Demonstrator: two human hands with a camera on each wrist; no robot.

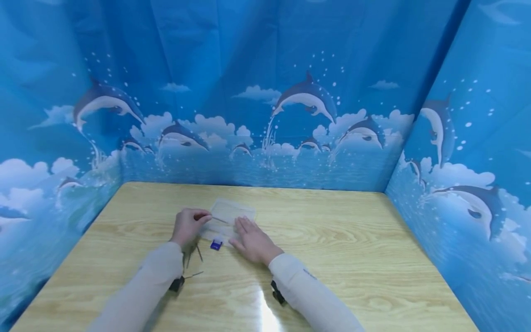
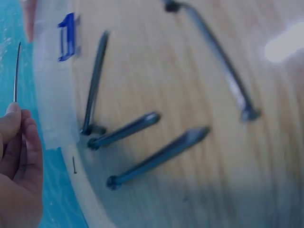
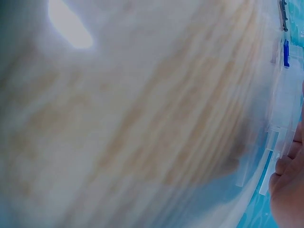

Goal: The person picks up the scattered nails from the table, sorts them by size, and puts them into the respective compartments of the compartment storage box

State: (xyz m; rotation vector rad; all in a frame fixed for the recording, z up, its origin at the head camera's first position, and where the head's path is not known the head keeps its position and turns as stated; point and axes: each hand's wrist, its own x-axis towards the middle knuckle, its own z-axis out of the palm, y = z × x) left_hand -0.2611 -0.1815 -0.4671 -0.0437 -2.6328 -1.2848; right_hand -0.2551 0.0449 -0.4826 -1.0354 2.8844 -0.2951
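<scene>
A clear plastic box (image 1: 233, 210) with a blue latch (image 1: 216, 245) lies on the table, its lid folded back. My left hand (image 1: 188, 227) pinches a thin metal nail (image 2: 17, 71) between thumb and fingers, the pointed end sticking out over the box. On the box's right side rests my right hand (image 1: 254, 242), fingers extended. In the left wrist view, several loose nails (image 2: 156, 159) lie on the wood close to the box, one long nail (image 2: 221, 61) apart from the others. The box's inside is partly hidden by the hands.
The wood-grain table (image 1: 352, 249) extends to both sides of the hands. Behind it and along both sides hangs a blue curtain (image 1: 249, 60) printed with dolphins. Black wrist cameras sit under both sleeves (image 1: 307, 286).
</scene>
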